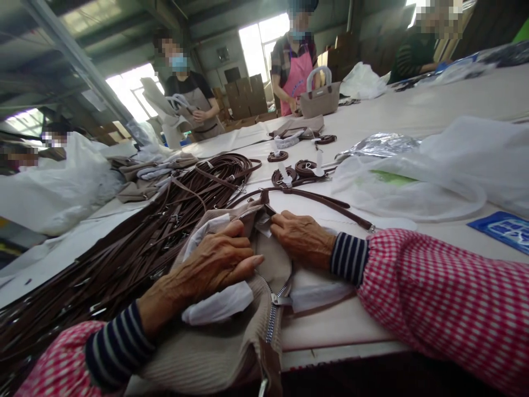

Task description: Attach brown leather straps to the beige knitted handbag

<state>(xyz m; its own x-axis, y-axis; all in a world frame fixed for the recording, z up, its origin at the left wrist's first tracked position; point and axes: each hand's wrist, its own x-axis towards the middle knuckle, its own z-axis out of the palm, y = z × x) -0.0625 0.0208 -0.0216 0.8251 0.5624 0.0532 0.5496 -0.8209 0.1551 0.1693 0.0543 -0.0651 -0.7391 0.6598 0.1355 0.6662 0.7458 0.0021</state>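
A beige fabric bag lies on the white table in front of me, its metal zipper open. My left hand rests flat on the bag with its fingers stretched over white wrapping paper. My right hand is closed at the bag's top edge, fingers curled where a brown leather strap meets the bag; what the fingers pinch is hidden.
A big pile of brown straps lies at my left. Coiled straps and clear plastic bags lie beyond my hands. Three people stand at the far side, one in a pink apron by a beige handbag. A blue packet is right.
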